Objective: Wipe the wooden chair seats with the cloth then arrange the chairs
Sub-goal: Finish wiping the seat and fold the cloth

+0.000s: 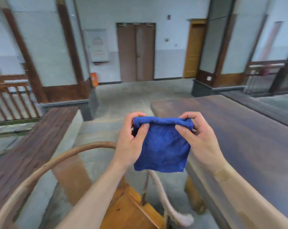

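A folded blue cloth point(161, 149) hangs in front of me, held up by both hands at its top edge. My left hand point(130, 139) pinches the top left corner between thumb and fingers. My right hand point(199, 138) pinches the top right corner the same way. Below my arms stands a wooden chair with a curved round backrest point(45, 166) and an orange-brown seat point(131, 210); my left forearm hides part of the seat.
A long dark wooden table point(248, 134) runs along the right. A low brick-topped wall point(32, 146) lies to the left, with a wooden railing point(11, 103) behind it. Brown double doors point(136, 52) stand in the far wall across a concrete floor.
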`<state>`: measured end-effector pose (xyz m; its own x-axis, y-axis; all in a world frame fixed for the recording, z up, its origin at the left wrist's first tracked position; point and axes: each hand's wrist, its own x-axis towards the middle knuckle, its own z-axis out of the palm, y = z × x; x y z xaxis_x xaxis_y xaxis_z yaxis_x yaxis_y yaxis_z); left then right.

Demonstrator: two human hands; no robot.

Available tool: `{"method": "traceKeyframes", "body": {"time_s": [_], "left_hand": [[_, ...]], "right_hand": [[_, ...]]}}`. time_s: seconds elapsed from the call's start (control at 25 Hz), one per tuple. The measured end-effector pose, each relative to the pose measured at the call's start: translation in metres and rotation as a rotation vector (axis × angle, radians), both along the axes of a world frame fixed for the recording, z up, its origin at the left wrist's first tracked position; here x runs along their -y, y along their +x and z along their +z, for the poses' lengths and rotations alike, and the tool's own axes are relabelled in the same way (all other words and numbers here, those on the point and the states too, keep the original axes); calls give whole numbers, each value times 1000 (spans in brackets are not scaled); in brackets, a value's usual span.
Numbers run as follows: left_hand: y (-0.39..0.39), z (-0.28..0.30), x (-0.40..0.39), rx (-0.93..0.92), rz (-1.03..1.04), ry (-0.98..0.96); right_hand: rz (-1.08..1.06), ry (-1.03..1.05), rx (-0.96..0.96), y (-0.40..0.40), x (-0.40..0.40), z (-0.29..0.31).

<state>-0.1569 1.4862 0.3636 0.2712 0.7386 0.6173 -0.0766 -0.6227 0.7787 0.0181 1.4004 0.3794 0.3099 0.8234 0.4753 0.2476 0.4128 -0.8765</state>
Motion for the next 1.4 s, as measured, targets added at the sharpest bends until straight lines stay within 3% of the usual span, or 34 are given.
{"method": "traceKeyframes", "body": {"time_s": [0.28, 0.6, 0.84, 1.04, 1.4], "left_hand": [[133, 8, 93, 3, -461, -9], [236, 14, 314, 4, -1026, -56], [258, 11, 480, 0, -1323, -105], [260, -4, 614, -115, -1571, -116], [234, -15, 766, -191, -2040, -100]], "right_hand": [[-492, 10, 26, 74, 164, 11], [-1027, 34, -5, 83, 421, 17], [-1334, 21, -11, 43, 588, 13], [-1629, 20, -53, -19, 705, -7], [-2037, 56, -94, -103, 800, -22]]}}
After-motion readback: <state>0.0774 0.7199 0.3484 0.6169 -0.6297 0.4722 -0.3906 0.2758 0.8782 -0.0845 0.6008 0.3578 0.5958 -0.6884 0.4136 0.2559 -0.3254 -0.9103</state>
